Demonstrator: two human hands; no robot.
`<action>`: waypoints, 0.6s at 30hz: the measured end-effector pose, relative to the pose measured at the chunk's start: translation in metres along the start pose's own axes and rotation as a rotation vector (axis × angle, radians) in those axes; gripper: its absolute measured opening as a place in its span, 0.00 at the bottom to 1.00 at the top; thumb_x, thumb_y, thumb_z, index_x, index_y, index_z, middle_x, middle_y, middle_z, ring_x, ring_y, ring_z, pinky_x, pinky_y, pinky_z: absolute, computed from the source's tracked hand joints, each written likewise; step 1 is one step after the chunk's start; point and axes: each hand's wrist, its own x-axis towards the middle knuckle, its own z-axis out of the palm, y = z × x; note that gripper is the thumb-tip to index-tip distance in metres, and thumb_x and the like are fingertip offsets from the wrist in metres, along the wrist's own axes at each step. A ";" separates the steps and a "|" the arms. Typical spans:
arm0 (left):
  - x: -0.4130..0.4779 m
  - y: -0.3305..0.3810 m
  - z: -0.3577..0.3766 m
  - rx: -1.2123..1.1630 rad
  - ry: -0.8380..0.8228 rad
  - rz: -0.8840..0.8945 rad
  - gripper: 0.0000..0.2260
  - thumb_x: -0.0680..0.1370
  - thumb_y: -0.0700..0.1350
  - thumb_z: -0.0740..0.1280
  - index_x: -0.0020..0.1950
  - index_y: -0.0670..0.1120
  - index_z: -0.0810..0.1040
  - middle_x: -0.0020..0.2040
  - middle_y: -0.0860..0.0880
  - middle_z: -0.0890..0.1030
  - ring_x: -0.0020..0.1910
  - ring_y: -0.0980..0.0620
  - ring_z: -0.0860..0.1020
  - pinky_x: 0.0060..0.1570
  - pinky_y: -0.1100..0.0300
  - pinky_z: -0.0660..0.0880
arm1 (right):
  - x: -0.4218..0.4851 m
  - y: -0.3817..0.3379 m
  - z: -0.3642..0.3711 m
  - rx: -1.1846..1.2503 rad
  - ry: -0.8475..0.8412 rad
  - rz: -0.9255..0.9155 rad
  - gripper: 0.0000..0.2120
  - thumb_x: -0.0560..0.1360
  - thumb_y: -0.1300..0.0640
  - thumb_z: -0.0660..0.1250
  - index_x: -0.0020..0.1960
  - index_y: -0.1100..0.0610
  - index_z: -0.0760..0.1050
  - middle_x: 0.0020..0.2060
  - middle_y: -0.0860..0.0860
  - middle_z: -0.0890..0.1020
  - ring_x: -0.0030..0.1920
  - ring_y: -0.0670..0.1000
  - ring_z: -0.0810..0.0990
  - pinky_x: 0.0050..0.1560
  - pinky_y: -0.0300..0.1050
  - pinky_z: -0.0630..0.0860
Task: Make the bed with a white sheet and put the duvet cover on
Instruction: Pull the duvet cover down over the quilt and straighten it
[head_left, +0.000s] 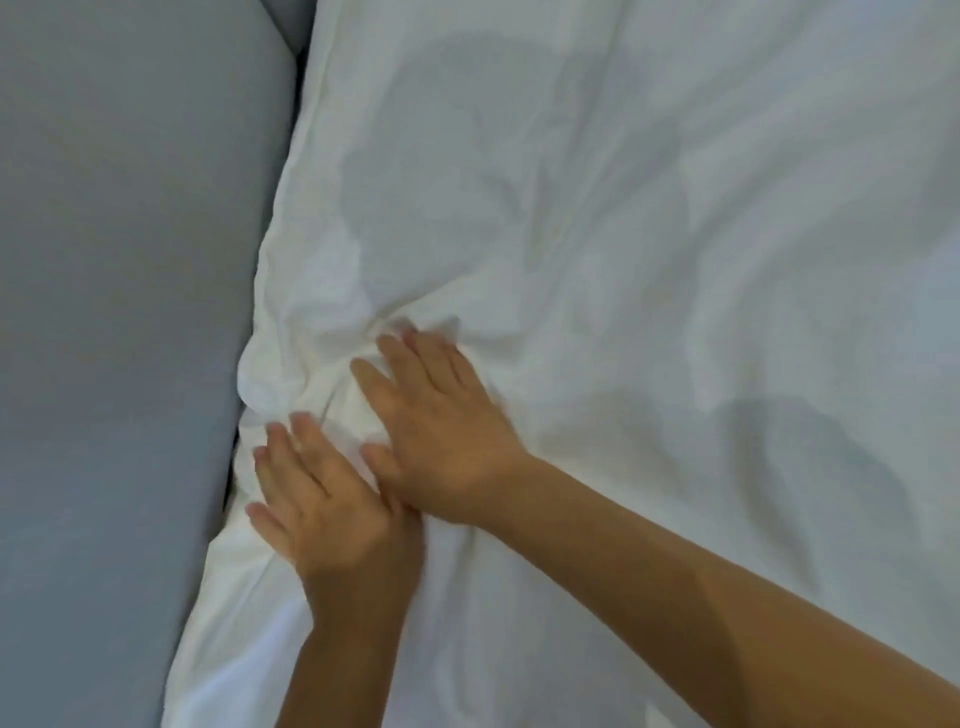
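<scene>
White bedding (649, 234), wrinkled and puffy like a duvet in its cover, fills most of the view. Its left edge is bunched into folds where it meets the padded surface. My left hand (322, 499) lies flat on that bunched edge, fingers straight and spread. My right hand (441, 431) presses flat on the cloth just right of it, fingers straight and pointing up-left, its thumb side touching my left hand. Neither hand grips the fabric.
A grey-blue padded surface (119, 338), like an upholstered headboard or bed side, runs down the whole left side. A dark narrow gap (298, 67) separates it from the white bedding near the top.
</scene>
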 end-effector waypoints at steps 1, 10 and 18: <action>-0.014 0.011 -0.003 -0.019 -0.089 0.063 0.27 0.77 0.52 0.55 0.70 0.35 0.67 0.68 0.30 0.67 0.67 0.29 0.66 0.58 0.30 0.64 | -0.024 0.019 -0.008 -0.151 0.045 0.040 0.29 0.74 0.44 0.61 0.73 0.53 0.64 0.73 0.60 0.62 0.74 0.61 0.56 0.72 0.58 0.38; -0.152 0.073 0.014 0.042 -0.589 0.745 0.41 0.64 0.74 0.56 0.70 0.52 0.70 0.72 0.41 0.67 0.72 0.38 0.59 0.65 0.36 0.55 | -0.280 0.181 -0.049 -0.361 0.036 0.912 0.37 0.74 0.31 0.41 0.76 0.50 0.54 0.76 0.57 0.55 0.75 0.60 0.54 0.70 0.65 0.47; -0.230 0.086 0.009 0.118 -0.586 0.831 0.25 0.71 0.62 0.58 0.60 0.51 0.81 0.64 0.47 0.77 0.63 0.37 0.75 0.54 0.31 0.69 | -0.336 0.189 -0.053 -0.178 0.053 0.827 0.47 0.64 0.26 0.40 0.77 0.50 0.44 0.77 0.53 0.44 0.76 0.53 0.41 0.72 0.56 0.38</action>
